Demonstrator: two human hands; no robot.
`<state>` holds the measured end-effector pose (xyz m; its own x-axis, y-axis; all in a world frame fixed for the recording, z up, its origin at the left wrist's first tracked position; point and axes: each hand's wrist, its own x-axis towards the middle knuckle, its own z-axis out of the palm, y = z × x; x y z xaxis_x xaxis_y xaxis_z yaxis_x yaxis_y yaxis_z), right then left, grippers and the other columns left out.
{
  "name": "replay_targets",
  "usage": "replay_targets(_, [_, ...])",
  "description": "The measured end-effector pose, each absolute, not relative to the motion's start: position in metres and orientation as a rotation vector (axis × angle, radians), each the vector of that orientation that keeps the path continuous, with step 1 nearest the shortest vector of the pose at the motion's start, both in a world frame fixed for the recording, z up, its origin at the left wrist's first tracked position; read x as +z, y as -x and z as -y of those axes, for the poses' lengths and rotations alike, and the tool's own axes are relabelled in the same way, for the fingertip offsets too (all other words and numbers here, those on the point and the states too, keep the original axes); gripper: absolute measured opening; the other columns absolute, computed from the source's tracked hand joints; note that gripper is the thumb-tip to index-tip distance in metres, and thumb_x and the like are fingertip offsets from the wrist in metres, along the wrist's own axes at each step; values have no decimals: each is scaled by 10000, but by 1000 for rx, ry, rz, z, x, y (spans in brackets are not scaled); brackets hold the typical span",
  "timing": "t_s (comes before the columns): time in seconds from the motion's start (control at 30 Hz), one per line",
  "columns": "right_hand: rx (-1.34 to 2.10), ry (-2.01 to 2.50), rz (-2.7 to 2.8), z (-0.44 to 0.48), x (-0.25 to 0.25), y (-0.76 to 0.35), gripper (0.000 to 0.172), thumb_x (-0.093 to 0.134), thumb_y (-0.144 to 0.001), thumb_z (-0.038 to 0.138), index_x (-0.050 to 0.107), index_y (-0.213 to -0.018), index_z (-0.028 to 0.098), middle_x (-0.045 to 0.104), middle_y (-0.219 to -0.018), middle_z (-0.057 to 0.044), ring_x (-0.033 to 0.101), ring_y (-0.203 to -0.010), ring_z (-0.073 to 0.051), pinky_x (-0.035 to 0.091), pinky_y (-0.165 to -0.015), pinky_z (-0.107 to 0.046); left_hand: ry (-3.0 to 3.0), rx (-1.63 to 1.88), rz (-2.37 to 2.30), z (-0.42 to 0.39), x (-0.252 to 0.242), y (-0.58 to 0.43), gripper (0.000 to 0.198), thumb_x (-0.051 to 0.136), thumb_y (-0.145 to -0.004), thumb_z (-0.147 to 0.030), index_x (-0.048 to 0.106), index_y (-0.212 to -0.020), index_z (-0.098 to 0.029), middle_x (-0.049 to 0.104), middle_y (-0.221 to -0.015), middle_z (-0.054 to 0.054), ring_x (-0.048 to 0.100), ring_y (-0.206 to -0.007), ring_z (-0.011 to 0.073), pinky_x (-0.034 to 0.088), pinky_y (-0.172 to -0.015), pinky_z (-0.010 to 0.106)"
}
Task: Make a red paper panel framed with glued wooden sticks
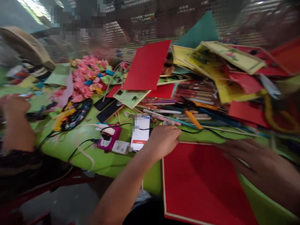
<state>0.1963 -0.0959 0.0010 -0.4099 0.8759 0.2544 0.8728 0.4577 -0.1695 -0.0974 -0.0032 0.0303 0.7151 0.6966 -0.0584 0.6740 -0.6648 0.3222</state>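
A red board with a pale, thin edge strip [201,181] lies in front of me at the table's near edge. At its far left corner is my left hand [165,139], fingers curled and closed; what they hold, if anything, is hidden. My right hand [260,162] lies over the board's right edge, fingers stretched out and somewhat blurred. Just left of my left hand a phone with a lit screen [140,132] lies face up. A black cable [197,132] runs past the far side of my left hand.
A purple power strip [110,137] with a white charger [121,147] sits left of the phone. Behind lie several pens [164,111], an orange cutter [193,119], a red card [147,67], yellow frames [217,81] and pink paper flowers [85,73]. Another person's hand [16,107] is at far left.
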Motion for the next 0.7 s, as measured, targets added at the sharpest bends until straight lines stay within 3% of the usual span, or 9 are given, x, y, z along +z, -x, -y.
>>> replay_targets(0.23, [4, 1599, 2258, 95, 23, -208, 305, 500, -1050, 309, 758, -1144, 176, 782, -1104, -105, 711, -1012, -275, 527, -923, -456, -2578, 2, -1093, -1, 40, 96, 151, 544, -945, -137, 637, -847, -203, 732, -967, 45, 692, -960, 244, 499, -788, 359])
replay_targets(0.43, [145, 1552, 2368, 96, 27, -206, 314, 477, -1055, 228, 752, -1197, 177, 760, -1114, -113, 687, -1027, -254, 525, -925, -440, -2590, -55, -1109, -1, 43, 93, 147, 527, -929, -118, 610, -848, -208, 724, -967, 43, 688, -964, 257, 492, -809, 378])
replay_targets(0.7, [113, 1603, 2427, 97, 18, -199, 358, 437, -1054, 268, 773, -1155, 195, 745, -1096, -129, 660, -1002, -282, 552, -867, -459, -2578, -49, -1116, 0, 44, 93, 154, 525, -923, -119, 593, -825, -217, 716, -946, 28, 679, -937, 243, 475, -785, 365])
